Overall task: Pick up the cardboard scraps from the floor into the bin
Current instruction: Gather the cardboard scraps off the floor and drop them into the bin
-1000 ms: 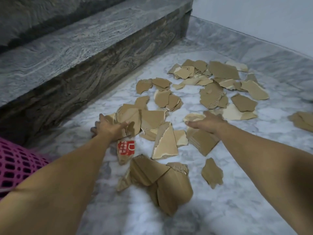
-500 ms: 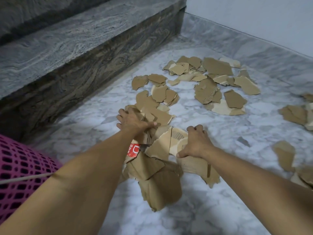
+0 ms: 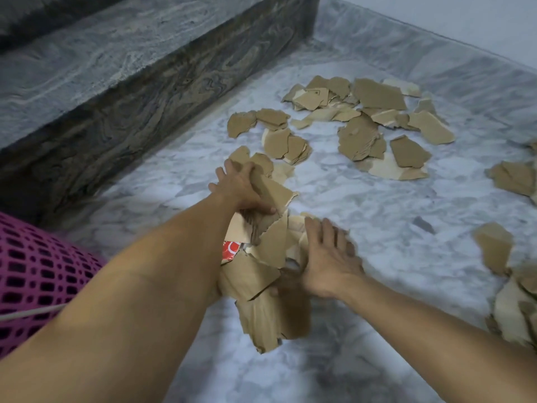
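progress: early, by my read. I saw one gathered heap [image 3: 270,274] of cardboard scraps bunched between the two hands, just right of the pink bin [image 3: 43,274]. Couldn't see any scrap inside the bin; only its mesh wall was in view.
left hand: left hand [image 3: 242,189] was on the far end of the heap, fingers curled over the top scraps, thumb clamped against a torn edge. Gripping, not just resting.
right hand: right hand [image 3: 328,266] was on the heap's side away from the bin, fingers spread and mostly straight, pressing the scraps inward; thumb tucked under the edge. Blurred, so I couldn't tell if it had a real hold.
left to do: most of it. A big far scatter [image 3: 363,120] lay well beyond the heap along the wall side; another side cluster [image 3: 511,271] sat at the frame edge furthest from the bin. All on the marble floor [image 3: 377,205].
bin position: low corner of view, beside the dark stone step [image 3: 116,91], near the left forearm.
labels: one scrap in the heap had a red printed patch [image 3: 231,251] with white marks; unreadable, part hidden by the arm. No other writing seen.
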